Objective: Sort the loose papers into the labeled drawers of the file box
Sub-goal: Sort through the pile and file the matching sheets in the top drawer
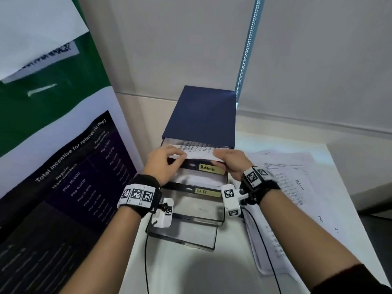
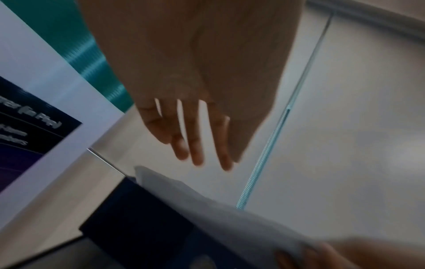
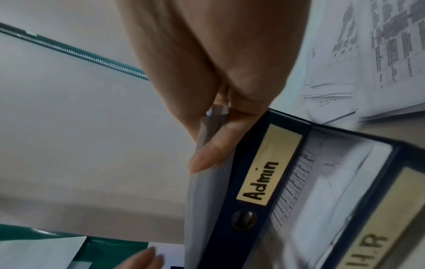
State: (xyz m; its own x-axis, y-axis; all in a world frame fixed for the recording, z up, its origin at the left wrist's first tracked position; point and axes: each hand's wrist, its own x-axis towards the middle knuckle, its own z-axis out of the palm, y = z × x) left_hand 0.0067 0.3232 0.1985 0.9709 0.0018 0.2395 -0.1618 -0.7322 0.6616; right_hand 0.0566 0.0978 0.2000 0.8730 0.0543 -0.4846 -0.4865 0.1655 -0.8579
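Observation:
A dark blue file box (image 1: pixel 203 115) stands on the table with its drawers pulled out in steps. One drawer front is labeled Admin (image 1: pixel 212 168) (image 3: pixel 269 163), and the front below it is labeled H.R (image 1: pixel 206 192) (image 3: pixel 377 245). A printed sheet (image 1: pixel 197 150) (image 2: pixel 207 203) (image 3: pixel 207 191) lies over the drawer just behind the Admin front. My right hand (image 1: pixel 229 162) (image 3: pixel 214 127) pinches the sheet's right edge between thumb and fingers. At the sheet's left edge my left hand (image 1: pixel 163 160) (image 2: pixel 195 145) has its fingers straight and spread. Printed paper lies in the H.R drawer.
Loose printed papers (image 1: pixel 286 187) (image 3: pixel 379 54) are spread on the table to the right of the box. Two clear lower drawers (image 1: pixel 197 209) stick out toward me. A large poster (image 1: pixel 63 177) stands close on the left. A bead chain (image 1: pixel 248 45) hangs behind the box.

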